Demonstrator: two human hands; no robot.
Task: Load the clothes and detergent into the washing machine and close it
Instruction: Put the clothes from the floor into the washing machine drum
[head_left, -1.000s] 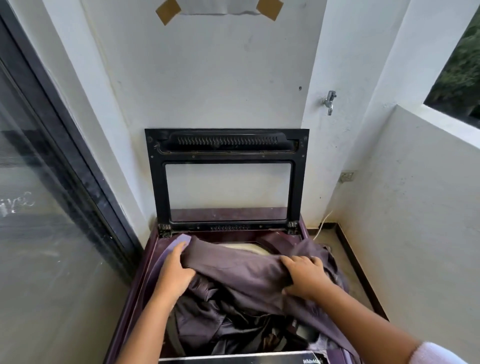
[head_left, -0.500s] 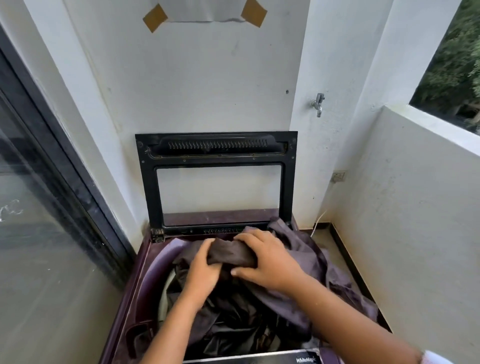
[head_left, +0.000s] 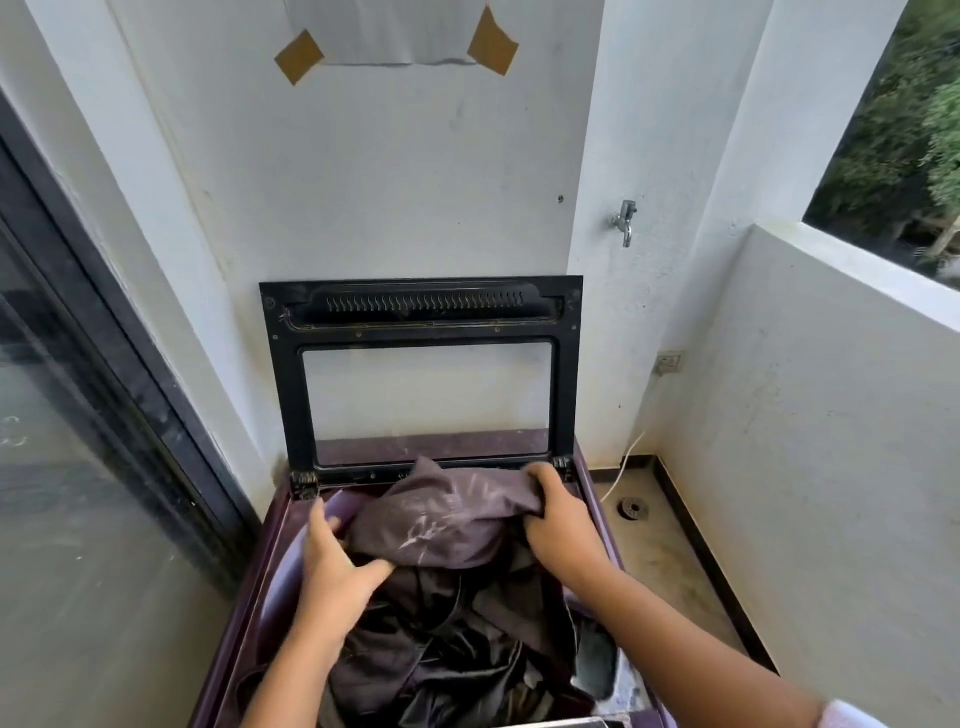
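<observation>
Push grey-purple garment (head_left: 447, 525), bunched above tub of washing machine (head_left: 275, 597) on darker clothes (head_left: 441, 649), down to centre, with left hand (head_left: 337, 566) cupping its left side, right hand (head_left: 558, 525) gripping right end, clear of raised lid (head_left: 421, 306) hinges.

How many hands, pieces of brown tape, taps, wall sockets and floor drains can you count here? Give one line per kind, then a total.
Hands: 2, left hand and right hand, the right gripping the garment
Pieces of brown tape: 2, left piece and right piece
Tap: 1
Wall socket: 1
Floor drain: 1
Total: 7
</observation>
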